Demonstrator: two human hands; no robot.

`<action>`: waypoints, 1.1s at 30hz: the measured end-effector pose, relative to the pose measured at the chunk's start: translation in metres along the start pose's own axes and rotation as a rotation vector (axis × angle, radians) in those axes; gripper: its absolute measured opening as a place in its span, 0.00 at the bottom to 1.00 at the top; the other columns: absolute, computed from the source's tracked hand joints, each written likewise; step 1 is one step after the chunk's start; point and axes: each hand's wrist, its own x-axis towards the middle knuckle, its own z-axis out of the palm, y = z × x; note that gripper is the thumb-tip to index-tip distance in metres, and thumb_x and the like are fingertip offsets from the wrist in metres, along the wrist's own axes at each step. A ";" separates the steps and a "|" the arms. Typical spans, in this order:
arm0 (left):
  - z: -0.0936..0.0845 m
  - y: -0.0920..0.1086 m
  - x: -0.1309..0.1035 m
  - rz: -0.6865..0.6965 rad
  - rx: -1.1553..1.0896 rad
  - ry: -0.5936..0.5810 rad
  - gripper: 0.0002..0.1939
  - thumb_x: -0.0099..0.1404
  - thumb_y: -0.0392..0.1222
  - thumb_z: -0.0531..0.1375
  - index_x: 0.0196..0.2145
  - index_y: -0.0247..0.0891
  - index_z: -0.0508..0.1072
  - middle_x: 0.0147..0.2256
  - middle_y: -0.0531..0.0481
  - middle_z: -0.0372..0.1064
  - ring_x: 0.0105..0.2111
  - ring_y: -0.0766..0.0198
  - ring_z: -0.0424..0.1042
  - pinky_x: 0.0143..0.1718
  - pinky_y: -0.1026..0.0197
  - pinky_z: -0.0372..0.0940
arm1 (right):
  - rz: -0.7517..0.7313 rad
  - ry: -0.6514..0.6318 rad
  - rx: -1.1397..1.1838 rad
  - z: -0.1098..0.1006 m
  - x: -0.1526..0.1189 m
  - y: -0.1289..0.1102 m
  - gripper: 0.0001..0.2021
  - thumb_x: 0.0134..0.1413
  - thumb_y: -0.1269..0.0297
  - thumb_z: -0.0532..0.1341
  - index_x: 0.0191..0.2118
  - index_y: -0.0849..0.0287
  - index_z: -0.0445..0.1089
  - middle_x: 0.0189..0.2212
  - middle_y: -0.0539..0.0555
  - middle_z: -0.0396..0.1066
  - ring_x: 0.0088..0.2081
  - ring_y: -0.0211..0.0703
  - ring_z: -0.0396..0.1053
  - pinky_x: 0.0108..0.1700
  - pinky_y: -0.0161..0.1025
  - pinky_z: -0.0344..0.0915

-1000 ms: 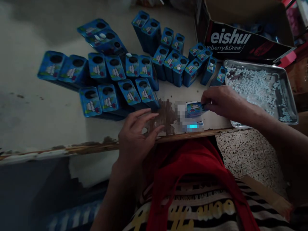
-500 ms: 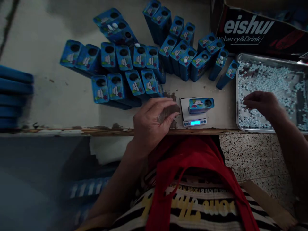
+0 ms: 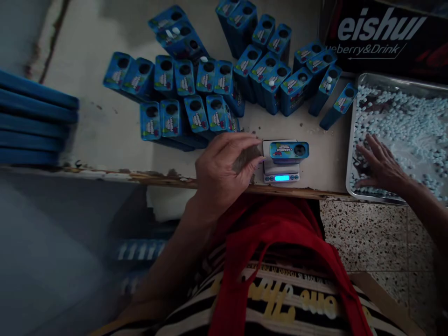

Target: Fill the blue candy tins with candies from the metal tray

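My left hand [image 3: 226, 170] hovers just left of the small digital scale [image 3: 281, 169]. Its fingers curve, leaving a gap from the thumb, and nothing shows between them. On the scale stands one blue candy container [image 3: 285, 150], upright, with a round hole in its top. My right hand [image 3: 382, 167] lies palm down with fingers spread among small pale candies [image 3: 409, 112] in a metal tray [image 3: 351, 140]. What lies under its palm is hidden.
Several similar blue containers [image 3: 198, 119] stand grouped behind the scale, a few with candies on top. More blue containers [image 3: 35, 121] are stacked at the far left. A black printed carton [image 3: 381, 42] sits behind the tray. The table's chipped front edge [image 3: 168, 179] runs before me.
My right hand has gone from bunched fingertips to fingers spread over the candies. My left hand stays beside the scale, fingers still curved. The view has shifted slightly.
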 end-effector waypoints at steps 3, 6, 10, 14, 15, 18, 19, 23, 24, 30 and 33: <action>-0.001 0.003 -0.005 -0.062 0.001 0.000 0.12 0.74 0.48 0.71 0.53 0.49 0.80 0.52 0.50 0.83 0.54 0.54 0.83 0.61 0.50 0.78 | -0.086 0.071 0.029 0.006 0.019 -0.002 0.52 0.65 0.27 0.60 0.80 0.57 0.49 0.80 0.76 0.52 0.83 0.73 0.46 0.78 0.73 0.55; 0.000 0.007 -0.011 -0.157 -0.030 -0.018 0.12 0.74 0.45 0.70 0.53 0.54 0.80 0.53 0.51 0.82 0.56 0.54 0.82 0.64 0.50 0.76 | -0.104 0.070 0.039 0.006 0.026 -0.006 0.30 0.71 0.37 0.59 0.65 0.54 0.68 0.68 0.73 0.71 0.71 0.73 0.65 0.69 0.69 0.67; 0.005 0.016 -0.011 -0.208 -0.063 -0.038 0.13 0.72 0.46 0.71 0.53 0.54 0.80 0.54 0.51 0.82 0.57 0.52 0.81 0.65 0.48 0.76 | -0.038 -0.074 0.080 -0.001 0.025 -0.017 0.14 0.72 0.49 0.59 0.43 0.51 0.76 0.50 0.69 0.80 0.51 0.63 0.74 0.55 0.59 0.71; 0.017 0.017 -0.005 -0.128 -0.065 -0.060 0.21 0.68 0.47 0.75 0.57 0.49 0.79 0.57 0.46 0.80 0.60 0.47 0.79 0.68 0.42 0.73 | 0.277 -0.055 0.281 -0.010 0.029 -0.035 0.13 0.62 0.52 0.64 0.29 0.51 0.69 0.30 0.57 0.74 0.32 0.47 0.67 0.35 0.45 0.60; 0.022 0.014 -0.004 -0.125 -0.086 -0.053 0.26 0.66 0.46 0.76 0.59 0.48 0.78 0.58 0.45 0.80 0.62 0.46 0.78 0.69 0.42 0.72 | 0.408 0.028 0.407 -0.013 0.031 -0.037 0.14 0.60 0.51 0.65 0.28 0.52 0.68 0.27 0.54 0.71 0.29 0.44 0.64 0.33 0.43 0.57; 0.046 0.001 -0.003 -0.198 -0.262 -0.049 0.41 0.59 0.49 0.80 0.66 0.46 0.72 0.63 0.42 0.77 0.64 0.45 0.77 0.69 0.41 0.72 | 0.738 0.312 0.802 -0.023 0.033 -0.033 0.16 0.62 0.46 0.62 0.31 0.51 0.66 0.22 0.49 0.63 0.24 0.38 0.56 0.27 0.39 0.53; 0.055 -0.003 -0.002 -0.229 -0.345 -0.070 0.41 0.59 0.52 0.80 0.65 0.45 0.73 0.61 0.44 0.78 0.61 0.46 0.79 0.66 0.43 0.74 | 0.792 0.379 0.954 -0.027 0.032 -0.029 0.16 0.61 0.44 0.61 0.31 0.51 0.65 0.22 0.48 0.62 0.23 0.37 0.53 0.26 0.38 0.51; 0.080 0.011 0.017 -0.276 -0.508 -0.140 0.26 0.63 0.57 0.76 0.52 0.41 0.80 0.46 0.50 0.83 0.44 0.56 0.83 0.49 0.53 0.79 | 0.801 0.566 1.500 -0.041 0.029 -0.026 0.17 0.48 0.45 0.65 0.31 0.50 0.60 0.26 0.46 0.63 0.23 0.33 0.41 0.25 0.37 0.41; 0.083 0.022 0.027 -0.245 -0.505 -0.134 0.24 0.64 0.56 0.76 0.51 0.41 0.80 0.44 0.50 0.83 0.42 0.57 0.82 0.47 0.55 0.78 | 0.783 0.612 1.560 -0.043 0.030 -0.030 0.19 0.46 0.46 0.66 0.30 0.50 0.58 0.26 0.45 0.63 0.24 0.33 0.39 0.25 0.37 0.38; 0.108 0.097 0.092 0.079 -0.483 -0.226 0.21 0.61 0.39 0.77 0.51 0.42 0.81 0.48 0.47 0.84 0.48 0.54 0.82 0.53 0.54 0.76 | 0.592 0.895 1.619 -0.068 0.064 -0.072 0.24 0.54 0.37 0.66 0.31 0.49 0.57 0.30 0.48 0.63 0.26 0.37 0.47 0.26 0.38 0.46; 0.131 0.114 0.103 0.106 -0.490 -0.290 0.21 0.60 0.38 0.78 0.51 0.41 0.82 0.49 0.45 0.84 0.50 0.50 0.83 0.56 0.50 0.76 | 0.595 0.990 1.529 -0.083 0.081 -0.086 0.26 0.61 0.29 0.60 0.35 0.49 0.63 0.33 0.52 0.65 0.31 0.42 0.60 0.30 0.41 0.58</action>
